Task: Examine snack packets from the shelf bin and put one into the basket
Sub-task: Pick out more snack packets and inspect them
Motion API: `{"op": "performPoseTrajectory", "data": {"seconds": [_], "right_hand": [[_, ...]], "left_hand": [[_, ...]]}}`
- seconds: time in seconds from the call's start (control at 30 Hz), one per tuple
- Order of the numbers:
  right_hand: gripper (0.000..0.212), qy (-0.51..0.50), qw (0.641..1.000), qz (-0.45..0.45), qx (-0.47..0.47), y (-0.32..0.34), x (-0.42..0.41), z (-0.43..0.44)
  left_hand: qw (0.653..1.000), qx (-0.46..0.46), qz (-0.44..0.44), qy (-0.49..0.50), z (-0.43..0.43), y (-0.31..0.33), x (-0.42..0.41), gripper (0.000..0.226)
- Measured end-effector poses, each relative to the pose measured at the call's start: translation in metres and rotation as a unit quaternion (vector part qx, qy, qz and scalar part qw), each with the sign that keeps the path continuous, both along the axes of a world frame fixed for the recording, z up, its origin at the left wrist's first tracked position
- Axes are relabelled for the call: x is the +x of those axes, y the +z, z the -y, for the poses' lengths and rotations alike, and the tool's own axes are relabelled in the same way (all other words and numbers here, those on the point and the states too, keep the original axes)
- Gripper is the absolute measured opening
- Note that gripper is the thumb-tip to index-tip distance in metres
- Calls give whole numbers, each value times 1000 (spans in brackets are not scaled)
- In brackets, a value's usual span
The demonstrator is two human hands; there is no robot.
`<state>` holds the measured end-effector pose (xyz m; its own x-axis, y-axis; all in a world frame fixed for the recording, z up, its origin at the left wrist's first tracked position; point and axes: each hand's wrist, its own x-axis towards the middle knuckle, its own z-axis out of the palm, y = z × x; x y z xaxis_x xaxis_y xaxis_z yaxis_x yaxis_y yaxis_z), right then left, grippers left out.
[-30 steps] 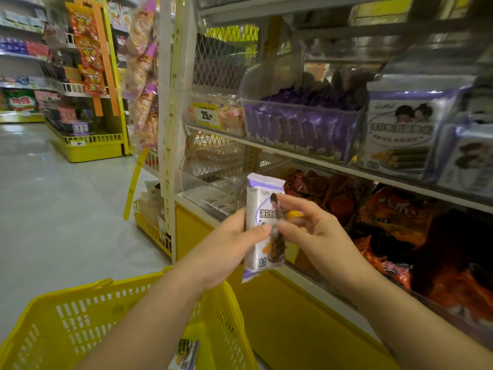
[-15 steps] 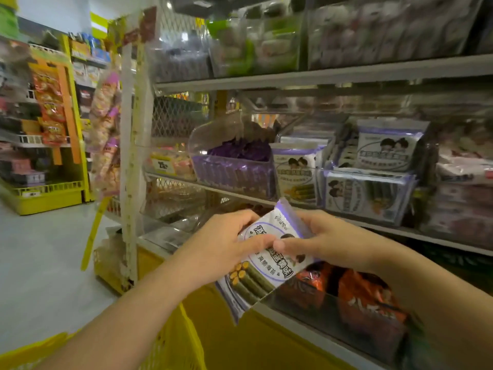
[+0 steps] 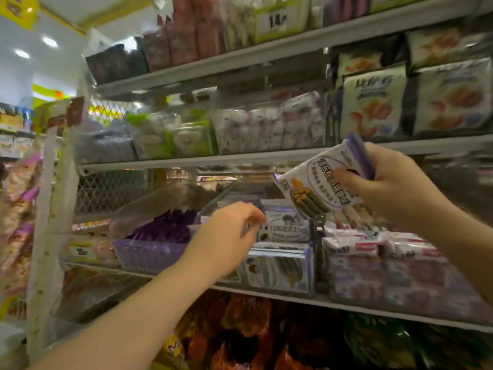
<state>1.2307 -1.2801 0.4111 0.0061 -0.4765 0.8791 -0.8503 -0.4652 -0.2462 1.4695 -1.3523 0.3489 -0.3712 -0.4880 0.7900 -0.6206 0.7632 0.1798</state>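
My right hand [image 3: 386, 182] curls its fingers round a white-and-purple seaweed-roll snack packet [image 3: 317, 182], gripping it tilted above the clear shelf bin [image 3: 277, 285]. My left hand [image 3: 229, 236], fingers loosely bent and holding nothing, hovers at that bin's left, just beside the matching packets [image 3: 285, 228] standing inside.

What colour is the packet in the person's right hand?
The packet is white with purple edges and pictured green rolls; the head view shows it.
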Motion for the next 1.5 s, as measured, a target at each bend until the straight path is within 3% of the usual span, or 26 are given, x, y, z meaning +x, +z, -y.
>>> {"op": "performPoseTrajectory", "data": {"seconds": [0.17, 0.3, 0.4, 0.57, 0.67, 0.77, 0.97, 1.1, 1.2, 1.3, 1.4, 1.5], "right_hand": [[8, 3, 998, 42, -38, 11, -20, -5], [8, 16, 999, 37, -21, 11, -30, -5], [10, 31, 999, 14, -7, 12, -30, 0], [14, 46, 998, -12, 37, 15, -24, 16], [14, 48, 996, -33, 64, 17, -21, 28], [14, 44, 992, -68, 99, 22, -16, 41], [13, -41, 967, -200, 149, 25, 5, 72], [19, -86, 944, -282, 145, 22, 17, 86], [16, -102, 932, -316, 147, 22, 19, 92], [11, -100, 928, -316, 169, 25, 21, 97], [13, -99, 926, -306, 196, 31, 22, 102], [17, -100, 927, -291, 217, 32, 20, 108]], "left_hand": [[999, 8, -20, 25, 33, 30, -42, 41], [987, 15, 151, 50, 53, 37, -66, 53], [971, -20, 228, 74, 59, 45, -69, 44], [940, 19, 319, 123, 71, 62, -52, 24], [940, 61, 301, 147, 84, 75, -36, 26], [963, 119, 215, 107, 92, 76, -27, 35], [975, 155, 152, 51, 102, 44, -29, 51], [976, 88, 168, 103, 101, 46, -15, 59], [991, -20, 111, 76, 88, 47, -4, 28], [976, 39, 211, 15, 72, 35, -8, 12], [924, 45, 375, 57, 76, 22, -24, 29], [886, 43, 452, 90, 82, 23, -37, 34]]}}
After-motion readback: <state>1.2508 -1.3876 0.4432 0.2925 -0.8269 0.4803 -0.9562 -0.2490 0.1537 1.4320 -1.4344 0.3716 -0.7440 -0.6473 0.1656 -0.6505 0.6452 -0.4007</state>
